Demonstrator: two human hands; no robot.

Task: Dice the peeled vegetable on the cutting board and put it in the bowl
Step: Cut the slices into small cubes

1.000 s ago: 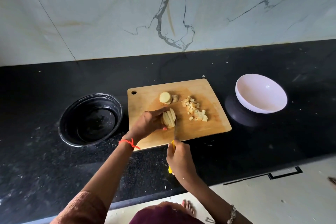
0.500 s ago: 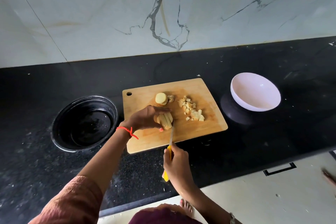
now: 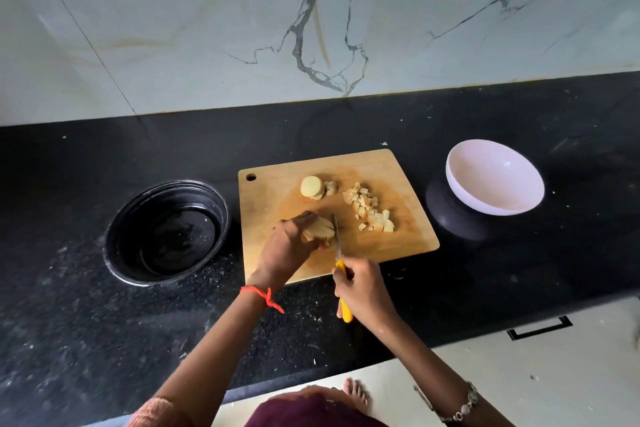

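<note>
Cutting board (image 3: 398,239): wooden, lying flat on the black table (image 3: 519,288) directly in front of the person, within reach of both hands. Peeled vegetable, three lots, all on the board: a sliced bundle (image 3: 322,230) at the near left; two round slices (image 3: 311,187) parked at the far side, apparently awaiting their turn; a diced pile (image 3: 372,210) pushed right, clear of the blade. Left hand (image 3: 287,250): fingers curled over the bundle, pinning it together so the cuts fall evenly. Right hand (image 3: 363,291): closed round the yellow handle of a knife (image 3: 336,236), blade set at the bundle's right end, just beside the left fingertips. White bowl (image 3: 453,166): right of the board, near the dice, nothing in it; probably the destination. Black bowl (image 3: 166,184): left of the board, holding no pieces. Status, by judgement: dicing partway through, transfer not begun.
</note>
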